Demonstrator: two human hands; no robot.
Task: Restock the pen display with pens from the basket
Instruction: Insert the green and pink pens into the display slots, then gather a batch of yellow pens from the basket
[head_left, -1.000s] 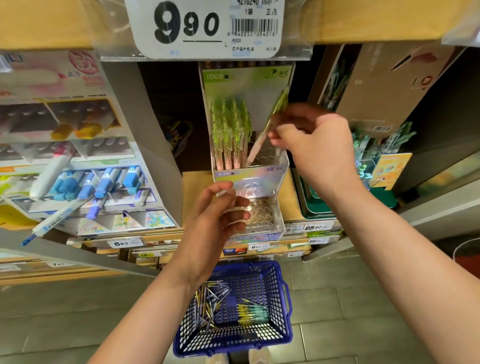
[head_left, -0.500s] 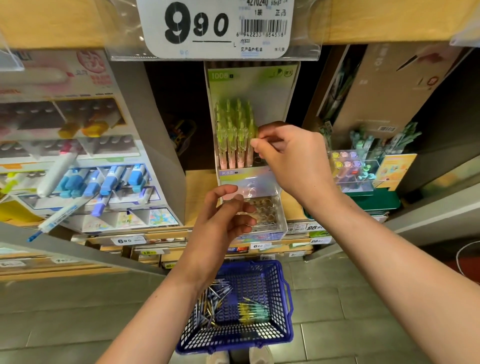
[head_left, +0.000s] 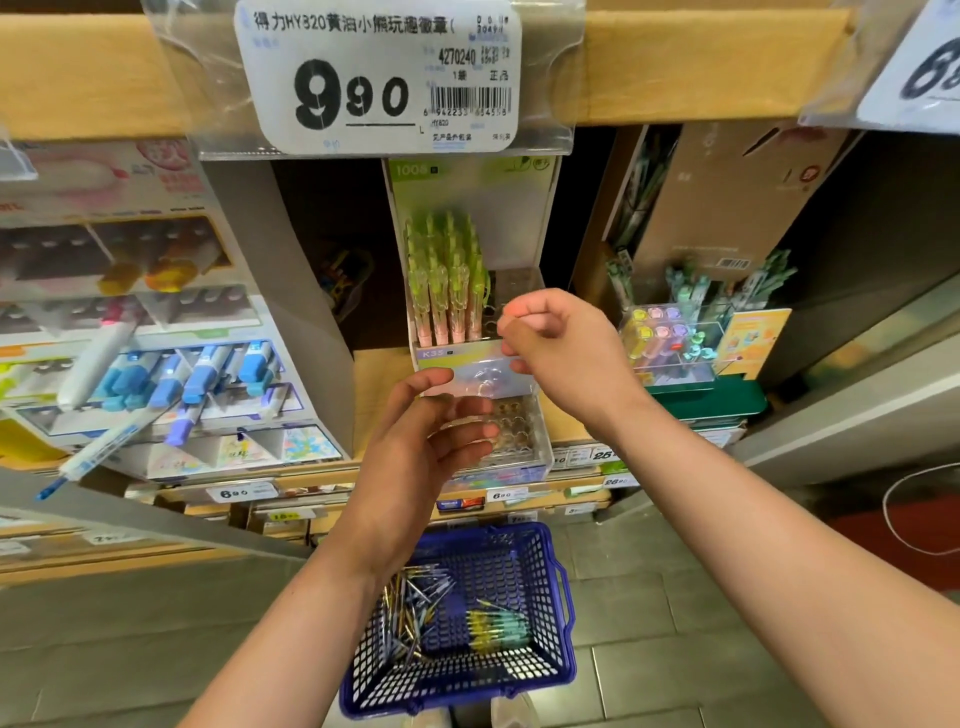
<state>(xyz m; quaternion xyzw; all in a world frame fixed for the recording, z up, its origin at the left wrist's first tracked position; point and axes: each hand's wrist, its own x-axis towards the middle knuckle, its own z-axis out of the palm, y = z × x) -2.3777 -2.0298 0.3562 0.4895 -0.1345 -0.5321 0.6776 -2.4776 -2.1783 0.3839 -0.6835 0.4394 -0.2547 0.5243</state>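
Observation:
The pen display (head_left: 519, 208) is a green-backed card stand with clear tiered trays on the wooden shelf. Several green and pink pens (head_left: 447, 280) stand upright in the left part of its top tier; the holes to their right are bare. My right hand (head_left: 561, 348) hovers just right of those pens, fingers curled, with nothing visible in it. My left hand (head_left: 415, 441) grips the clear front tier of the display, thumb on top. On the floor below stands the blue basket (head_left: 558, 613) with loose pens (head_left: 493, 629) inside.
A price tag reading 9.90 (head_left: 374, 83) hangs from the upper shelf edge. A marker display (head_left: 156, 374) stands at the left, and a clear box of pastel pens (head_left: 670, 338) on a green tray at the right. Grey floor tiles surround the basket.
My right hand brought a green pen down into the display's top tier, let it go and drew back a little, holding nothing. My left hand stayed at the front tier.

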